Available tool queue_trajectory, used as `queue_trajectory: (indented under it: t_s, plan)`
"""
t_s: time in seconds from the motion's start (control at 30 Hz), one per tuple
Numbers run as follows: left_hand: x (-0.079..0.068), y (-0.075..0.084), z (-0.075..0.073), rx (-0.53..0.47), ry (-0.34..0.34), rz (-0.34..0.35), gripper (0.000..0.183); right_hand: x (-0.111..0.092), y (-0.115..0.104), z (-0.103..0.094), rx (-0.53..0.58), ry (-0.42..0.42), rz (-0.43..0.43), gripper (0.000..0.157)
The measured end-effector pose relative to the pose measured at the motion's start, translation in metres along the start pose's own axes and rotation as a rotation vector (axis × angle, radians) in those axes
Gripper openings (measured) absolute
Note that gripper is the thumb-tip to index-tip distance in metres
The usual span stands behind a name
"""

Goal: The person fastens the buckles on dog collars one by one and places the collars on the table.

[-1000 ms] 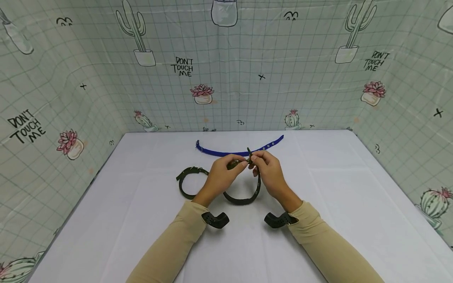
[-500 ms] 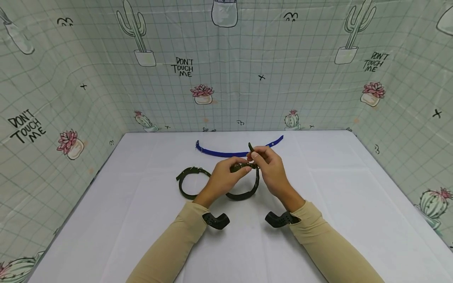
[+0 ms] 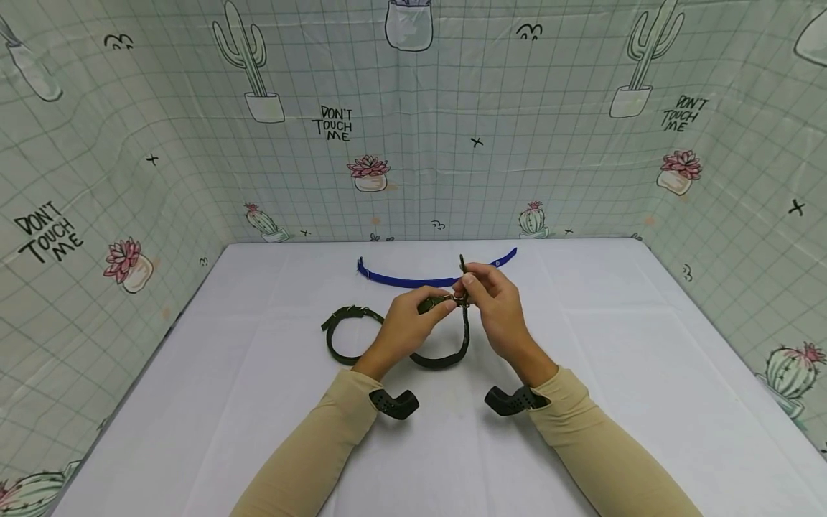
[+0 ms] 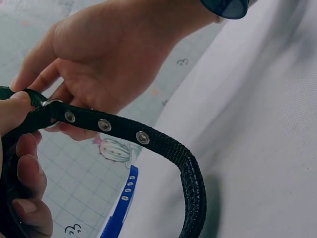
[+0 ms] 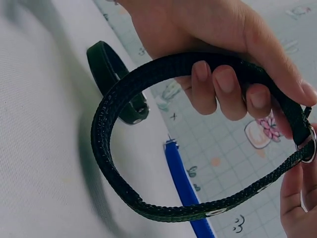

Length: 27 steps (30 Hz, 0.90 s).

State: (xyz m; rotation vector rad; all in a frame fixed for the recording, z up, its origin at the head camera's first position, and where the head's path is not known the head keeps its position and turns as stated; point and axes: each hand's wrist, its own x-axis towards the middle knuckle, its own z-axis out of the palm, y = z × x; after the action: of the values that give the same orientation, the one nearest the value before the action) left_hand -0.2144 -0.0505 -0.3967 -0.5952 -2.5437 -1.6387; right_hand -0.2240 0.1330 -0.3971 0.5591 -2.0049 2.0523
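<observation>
A dark green dog collar (image 3: pixel 441 362), bent into a loop, hangs between my two hands. My left hand (image 3: pixel 413 316) grips it near the metal ring, its fingers curled round the strap in the right wrist view. My right hand (image 3: pixel 496 305) pinches the strap's tip end, which sticks up above the fingers. Metal eyelets line the collar strap (image 4: pixel 166 148) in the left wrist view. There the strap runs up to the shiny ring (image 4: pixel 51 103) by the fingertips. Fingers partly hide the buckle area.
A second dark green collar (image 3: pixel 330 337), closed in a loop, lies left of my left hand. Behind the hands a blue collar (image 3: pixel 407 281) lies stretched out on the white table (image 3: pixel 581 330). Patterned cloth (image 3: pixel 439 179) walls the table's back and sides.
My right hand has moved slightly up and away, and the strap's tip stands higher. The held loop has narrowed a little on its right side. Left hand stays nearly in place.
</observation>
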Motion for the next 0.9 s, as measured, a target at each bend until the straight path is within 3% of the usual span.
queue_trajectory:
  t_s: [0.23,0.9]
  plan:
    - [-0.0005,-0.0036,0.0012,-0.074,0.030,0.035,0.039,0.0007,-0.0009,-0.0029,-0.023,0.055,-0.033,0.033]
    - [-0.0009,-0.0032,-0.0018,-0.129,0.066,0.068,0.038,0.0007,-0.0028,-0.0078,0.018,-0.005,-0.053,0.029]
